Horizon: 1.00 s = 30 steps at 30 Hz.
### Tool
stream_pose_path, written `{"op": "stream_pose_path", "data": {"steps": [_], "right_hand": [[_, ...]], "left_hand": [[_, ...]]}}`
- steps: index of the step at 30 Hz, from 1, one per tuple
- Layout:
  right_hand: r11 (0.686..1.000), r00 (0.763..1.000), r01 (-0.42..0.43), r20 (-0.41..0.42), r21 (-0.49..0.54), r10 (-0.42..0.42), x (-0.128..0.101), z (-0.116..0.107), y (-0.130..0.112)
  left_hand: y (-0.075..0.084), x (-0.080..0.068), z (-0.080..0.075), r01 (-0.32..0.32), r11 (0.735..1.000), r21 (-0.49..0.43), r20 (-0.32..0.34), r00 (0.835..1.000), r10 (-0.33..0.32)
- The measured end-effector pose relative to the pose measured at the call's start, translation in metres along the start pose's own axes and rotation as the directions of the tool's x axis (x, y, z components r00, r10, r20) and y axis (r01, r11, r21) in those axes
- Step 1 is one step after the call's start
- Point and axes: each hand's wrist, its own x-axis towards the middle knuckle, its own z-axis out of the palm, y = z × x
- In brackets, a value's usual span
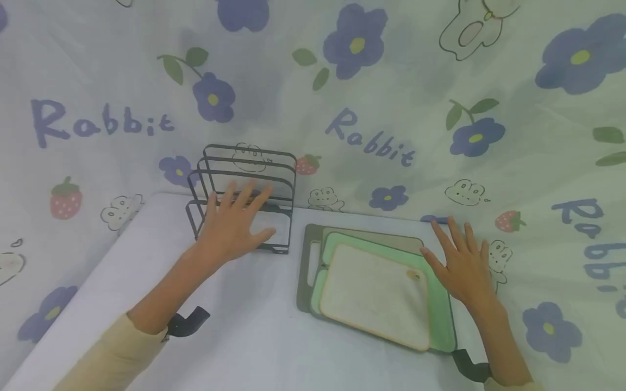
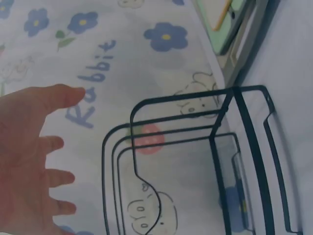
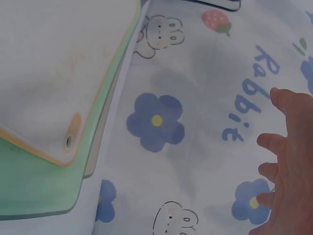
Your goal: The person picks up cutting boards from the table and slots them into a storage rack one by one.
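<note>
Three cutting boards stacked at lower centre-right of the head view: cream one with orange rim on top, light green beneath, grey at the bottom with a handle slot on its left edge. One small hanging hole near the cream board's right corner, seen also in the right wrist view at left. Right hand spread flat at the stack's upper right edge, fingers straight and apart, gripping nothing; whether fingertips touch the boards cannot be told.

One dark wire rack left of centre, four upright loop dividers counted, standing on the white table just left of the boards. Left hand in front of the rack, fingers straight and fanned, holding nothing; contact with the wires unclear. Same rack filling the middle of the left wrist view, open palm at left.

One dark strap on each wrist. Cream sleeves at bottom corners.

Behind and around: printed cloth with blue flowers, strawberries, outline bunnies. Word "Rabbit" readable at left and centre; partial lettering at right edge.
</note>
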Motion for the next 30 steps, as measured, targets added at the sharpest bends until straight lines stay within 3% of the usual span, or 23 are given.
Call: {"op": "stream_pose_path", "data": {"steps": [7,11,14,20,26,30], "right_hand": [[0.999,1.0,0.001,-0.01,0.044,0.0,-0.006,0.006,0.003],[0.994,1.0,-0.027,0.003,0.104,0.027,-0.01,0.009,0.005],[0.985,0.997,-0.071,0.025,0.156,0.068,-0.013,0.011,0.005],[0.961,0.989,-0.141,0.08,0.239,0.125,-0.022,0.016,0.007],[0.932,0.968,-0.231,0.162,0.279,0.191,-0.034,0.024,0.011],[0.915,0.954,-0.272,0.209,0.299,0.215,-0.043,0.03,0.013]], "left_hand": [[0.009,-0.006,0.013,-0.095,0.991,-0.089,-0.098,0.991,0.086],[0.016,-0.009,0.025,-0.141,0.972,-0.19,-0.139,0.984,0.115],[0.022,-0.012,0.033,-0.141,0.949,-0.282,-0.133,0.985,0.107],[0.036,-0.016,0.05,-0.108,0.885,-0.453,-0.05,0.994,0.096],[0.046,-0.014,0.07,-0.006,0.769,-0.639,0.093,0.992,0.085],[0.049,-0.012,0.084,0.068,0.716,-0.695,0.178,0.981,0.08]]}}
